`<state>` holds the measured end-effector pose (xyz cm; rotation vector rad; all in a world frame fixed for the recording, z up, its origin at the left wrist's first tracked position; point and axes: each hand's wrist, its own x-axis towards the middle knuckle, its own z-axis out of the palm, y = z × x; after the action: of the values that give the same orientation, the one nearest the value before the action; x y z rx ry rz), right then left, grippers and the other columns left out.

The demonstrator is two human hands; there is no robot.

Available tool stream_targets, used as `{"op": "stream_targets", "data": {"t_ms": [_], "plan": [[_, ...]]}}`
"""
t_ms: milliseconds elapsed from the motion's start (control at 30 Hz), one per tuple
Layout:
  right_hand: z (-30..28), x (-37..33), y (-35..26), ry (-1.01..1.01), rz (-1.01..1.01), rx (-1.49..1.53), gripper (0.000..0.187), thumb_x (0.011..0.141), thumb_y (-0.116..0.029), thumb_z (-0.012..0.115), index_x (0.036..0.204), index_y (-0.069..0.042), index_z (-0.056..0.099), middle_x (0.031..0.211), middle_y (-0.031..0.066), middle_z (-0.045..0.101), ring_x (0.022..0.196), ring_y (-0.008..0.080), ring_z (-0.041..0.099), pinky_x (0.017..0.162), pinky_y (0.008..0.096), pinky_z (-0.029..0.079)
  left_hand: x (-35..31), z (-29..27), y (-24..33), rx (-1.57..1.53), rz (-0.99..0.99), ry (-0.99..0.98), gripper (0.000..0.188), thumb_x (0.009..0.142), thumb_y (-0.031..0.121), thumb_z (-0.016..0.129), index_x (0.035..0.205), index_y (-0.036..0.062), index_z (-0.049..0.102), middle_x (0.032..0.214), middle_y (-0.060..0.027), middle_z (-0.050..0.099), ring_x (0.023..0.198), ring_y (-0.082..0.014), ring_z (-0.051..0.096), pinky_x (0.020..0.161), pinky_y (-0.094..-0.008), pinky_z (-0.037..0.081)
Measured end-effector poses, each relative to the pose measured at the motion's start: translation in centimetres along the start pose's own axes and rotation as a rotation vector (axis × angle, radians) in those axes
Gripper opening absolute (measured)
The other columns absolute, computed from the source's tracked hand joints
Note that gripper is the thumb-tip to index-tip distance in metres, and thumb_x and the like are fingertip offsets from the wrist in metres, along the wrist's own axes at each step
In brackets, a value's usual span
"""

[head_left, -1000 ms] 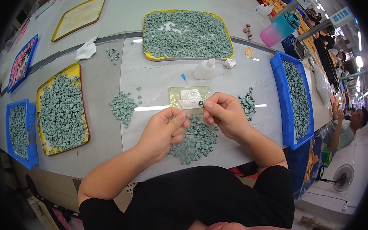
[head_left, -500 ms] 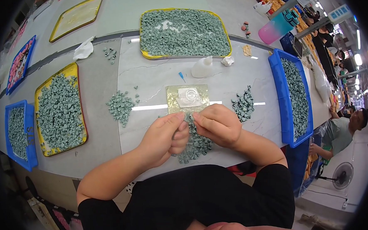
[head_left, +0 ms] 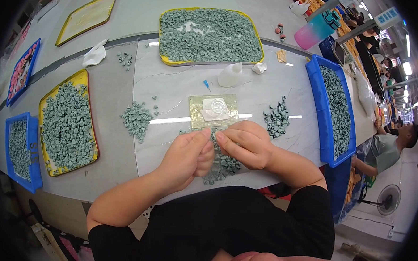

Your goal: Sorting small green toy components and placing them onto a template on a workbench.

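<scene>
My left hand [head_left: 186,155] and my right hand [head_left: 248,145] meet over the near middle of the table, thumbs and fingers pinched close together. A small grey-green piece [head_left: 214,134] shows between the fingertips, mostly hidden; its kind is too small to make out. Under and behind my hands lies a heap of similar green pieces [head_left: 222,171]. Just beyond the fingertips is a yellowish translucent square plate [head_left: 196,113] bearing a white scrap and a small clear round dish [head_left: 218,106]. Smaller piles of green pieces lie to the left [head_left: 136,121] and right [head_left: 276,118].
Beyond the plate are a white squeeze bottle [head_left: 230,76], a blue dispensing tip [head_left: 207,85] and crumpled tissue [head_left: 259,68]. Yellow-rimmed trays [head_left: 164,60] and blue bins [head_left: 314,85] of green pieces surround the spot. A pink-teal drinking bottle [head_left: 311,32] stands far right; another person [head_left: 385,152] sits beyond.
My right hand has shifted slightly left, bringing its fingertips closer to the left hand's. The left hand stays nearly where it was, still pinched.
</scene>
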<state>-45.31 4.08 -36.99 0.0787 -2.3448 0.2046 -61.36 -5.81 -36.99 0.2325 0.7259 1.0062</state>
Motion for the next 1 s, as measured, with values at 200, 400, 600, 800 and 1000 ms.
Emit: {"op": "stream_targets", "data": {"t_ms": [200, 400, 600, 800, 1000], "plan": [[1.1, -0.2, -0.3, 0.022, -0.036, 0.017, 0.026, 0.064, 0.002, 0.068, 0.088, 0.008, 0.061, 0.08, 0.0142, 0.06, 0.066, 0.0231, 0.058, 0.054, 0.0292, 0.048, -0.7, 0.2, -1.0, 0.105, 0.163, 0.087, 0.036, 0.096, 0.031, 0.039, 0.067, 0.0102, 0.035, 0.056, 0.0028, 0.03, 0.047, -0.0066, 0.025, 0.042, -0.0216, 0.02], [2.5, 0.3, -1.2, 0.098, -0.014, 0.114, 0.024, 0.067, 0.0, 0.064, 0.087, 0.011, 0.06, 0.079, 0.0171, 0.059, 0.065, 0.0252, 0.058, 0.05, 0.0305, 0.045, -1.6, 0.2, -2.3, 0.298, 0.439, 0.195, 0.032, 0.097, 0.027, 0.038, 0.072, 0.0078, 0.038, 0.058, 0.0036, 0.032, 0.048, -0.0046, 0.027, 0.042, -0.0212, 0.024], [2.4, 0.7, -1.7, 0.059, 0.224, 0.27, 0.02, 0.075, -0.007, 0.067, 0.09, 0.006, 0.06, 0.081, 0.0134, 0.062, 0.07, 0.0253, 0.06, 0.056, 0.0327, 0.048, -1.8, -0.6, -2.2, 0.494, 0.516, 0.254, 0.031, 0.097, 0.025, 0.04, 0.073, 0.0063, 0.04, 0.058, 0.0041, 0.034, 0.048, -0.0033, 0.029, 0.042, -0.02, 0.025], [-3.1, 0.8, 2.0, -0.233, 0.729, 0.021, 0.013, 0.078, -0.006, 0.062, 0.09, -0.002, 0.064, 0.079, 0.0118, 0.063, 0.07, 0.0258, 0.06, 0.064, 0.0307, 0.048, -0.9, -1.2, -1.7, 0.718, 0.311, 0.16, 0.034, 0.095, 0.029, 0.043, 0.071, 0.0063, 0.042, 0.058, 0.0039, 0.036, 0.048, -0.0042, 0.031, 0.042, -0.0205, 0.026], [-5.5, -2.2, 4.5, -0.545, 0.888, -0.205, 0.011, 0.078, -0.006, 0.059, 0.086, 0.0, 0.062, 0.084, 0.0143, 0.061, 0.079, 0.0313, 0.058, 0.071, 0.036, 0.046, -1.1, 0.0, -0.4, 0.233, 0.027, 0.111, 0.025, 0.094, 0.018, 0.037, 0.078, 0.003, 0.048, 0.067, 0.001, 0.039, 0.05, -0.0058, 0.029, 0.041, -0.0213, 0.024]]}}
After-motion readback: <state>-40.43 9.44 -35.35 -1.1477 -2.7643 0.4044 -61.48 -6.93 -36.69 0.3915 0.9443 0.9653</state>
